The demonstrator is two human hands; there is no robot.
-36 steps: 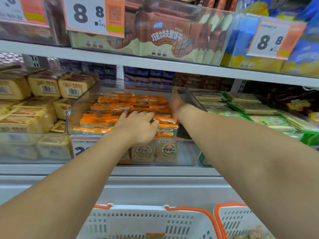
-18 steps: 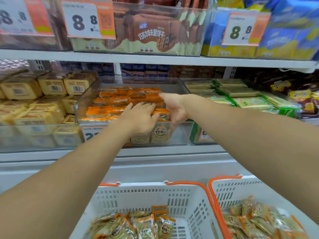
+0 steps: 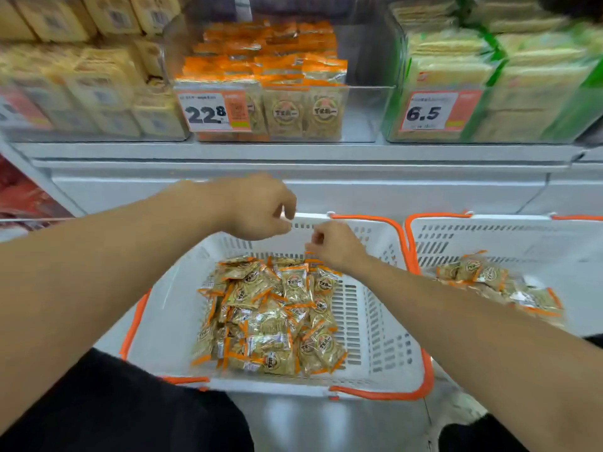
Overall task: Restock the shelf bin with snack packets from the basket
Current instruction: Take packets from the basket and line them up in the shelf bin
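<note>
— so, which step is this?
— fetching more: both hands hover over the basket (image 3: 375, 321), snack packets (image 3: 267, 314) heaped inside, the shelf bin (image 3: 365, 106) far above.
— fingers?
— left hand (image 3: 257, 210) and right hand (image 3: 336, 244) loosely curled, holding nothing. next they must dip and grab.

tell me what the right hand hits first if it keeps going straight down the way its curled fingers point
Most likely the snack packets heaped in the near basket. The right hand hovers above the pile's far edge, fingers curled down and empty. Depth is unclear, so it might meet the basket's back wall first.
</note>
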